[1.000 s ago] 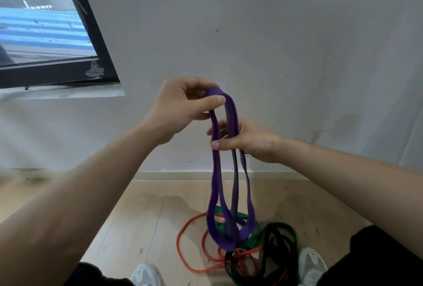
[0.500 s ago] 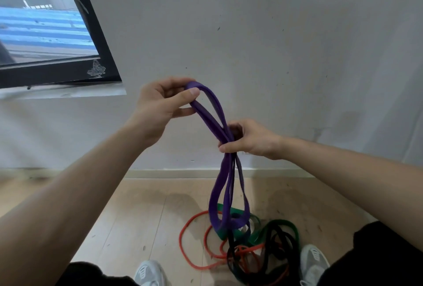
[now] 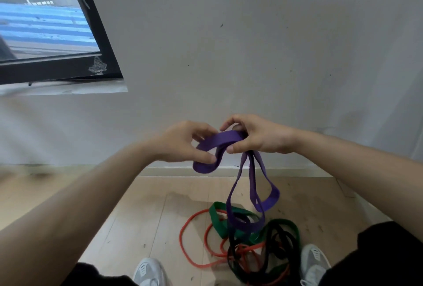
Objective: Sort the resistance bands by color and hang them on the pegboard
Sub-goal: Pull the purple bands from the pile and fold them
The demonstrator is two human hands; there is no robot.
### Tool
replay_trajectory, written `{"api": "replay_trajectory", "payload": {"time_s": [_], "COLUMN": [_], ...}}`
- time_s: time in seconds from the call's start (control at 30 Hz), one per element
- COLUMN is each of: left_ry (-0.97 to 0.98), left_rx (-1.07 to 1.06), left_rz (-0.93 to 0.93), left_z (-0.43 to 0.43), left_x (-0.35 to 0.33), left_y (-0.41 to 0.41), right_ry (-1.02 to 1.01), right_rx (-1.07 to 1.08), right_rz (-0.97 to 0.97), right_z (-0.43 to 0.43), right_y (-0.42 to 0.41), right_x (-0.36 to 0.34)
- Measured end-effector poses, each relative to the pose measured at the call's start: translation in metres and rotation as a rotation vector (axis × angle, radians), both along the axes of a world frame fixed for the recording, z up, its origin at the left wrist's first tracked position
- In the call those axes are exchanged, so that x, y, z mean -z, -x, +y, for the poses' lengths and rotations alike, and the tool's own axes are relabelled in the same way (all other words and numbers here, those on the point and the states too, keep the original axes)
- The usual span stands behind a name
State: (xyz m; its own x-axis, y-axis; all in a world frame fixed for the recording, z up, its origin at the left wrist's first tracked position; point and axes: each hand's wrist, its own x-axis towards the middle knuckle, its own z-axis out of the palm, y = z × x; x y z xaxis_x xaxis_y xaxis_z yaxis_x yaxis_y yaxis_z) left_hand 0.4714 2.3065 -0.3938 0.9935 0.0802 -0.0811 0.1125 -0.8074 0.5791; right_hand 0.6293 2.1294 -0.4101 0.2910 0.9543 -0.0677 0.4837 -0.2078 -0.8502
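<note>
- Up front, both hands meet before the wall [image 3: 251, 45], holding one purple band [image 3: 225, 140] between them.
- Left hand [image 3: 183, 142] is curled loosely, thumb and fingers pinching a short loop of the band that bulges toward 7 o'clock.
- Right hand [image 3: 256, 135], just beside it at 3 o'clock, is closed around the bunched band; two long loops hang from it toward 6 o'clock.
- Lower loop reaches the pile on the wooden floor [image 3: 137, 217], where a green band [image 3: 217, 221], red band [image 3: 183, 244] and black band [image 3: 281, 246] lie tangled together.
- Two grey shoes [image 3: 150, 272] flank the pile at 7 and 5 o'clock.
</note>
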Motion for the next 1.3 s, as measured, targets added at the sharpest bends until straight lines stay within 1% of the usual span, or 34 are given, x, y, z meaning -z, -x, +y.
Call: {"api": "replay_trajectory", "payload": {"time_s": [0.1, 0.23, 0.43, 0.57, 0.73, 0.9, 0.97, 1.03, 1.1, 1.17, 1.23, 1.3], "left_ry": [-0.010, 0.065, 0.091, 0.138, 0.310, 0.363, 0.359, 0.355, 0.306, 0.217, 0.142, 0.140], "left_rx": [0.050, 0.039, 0.053, -0.010, -0.087, -0.140, -0.161, -0.183, -0.194, -0.177, -0.151, -0.106], "left_rz": [-0.046, -0.118, -0.166, -0.238, -0.322, -0.399, -0.385, -0.331, -0.240, -0.121, -0.009, 0.043], "left_z": [-0.014, -0.017, -0.014, -0.009, -0.004, 0.002, 0.009, 0.023, 0.036, 0.042, 0.040, 0.031], "left_x": [0.011, 0.012, -0.002, -0.007, -0.016, -0.021, -0.019, -0.017, -0.012, -0.004, 0.004, 0.009], "left_y": [-0.006, -0.007, -0.005, -0.002, 0.004, 0.010, 0.013, 0.018, 0.024, 0.028, 0.027, 0.023], "right_ry": [0.007, 0.004, 0.006, -0.008, -0.050, -0.052, -0.048, -0.055, -0.079, -0.122, -0.156, -0.174], "right_rx": [-0.039, -0.057, -0.072, -0.024, 0.014, 0.057, 0.056, 0.070, 0.111, 0.131, 0.103, 0.059], "right_rz": [0.024, 0.030, -0.047, -0.012, 0.043, 0.069, 0.068, 0.063, 0.083, 0.112, 0.101, 0.053], "right_z": [-0.001, -0.006, -0.006, -0.002, 0.008, 0.013, 0.013, 0.009, 0.005, 0.002, 0.000, -0.001], "right_y": [0.003, 0.003, 0.008, 0.009, 0.007, 0.002, 0.000, -0.003, -0.007, -0.008, -0.004, 0.004], "right_x": [-0.002, -0.006, 0.008, 0.021, 0.033, 0.033, 0.028, 0.020, 0.010, 0.000, -0.009, -0.017]}}
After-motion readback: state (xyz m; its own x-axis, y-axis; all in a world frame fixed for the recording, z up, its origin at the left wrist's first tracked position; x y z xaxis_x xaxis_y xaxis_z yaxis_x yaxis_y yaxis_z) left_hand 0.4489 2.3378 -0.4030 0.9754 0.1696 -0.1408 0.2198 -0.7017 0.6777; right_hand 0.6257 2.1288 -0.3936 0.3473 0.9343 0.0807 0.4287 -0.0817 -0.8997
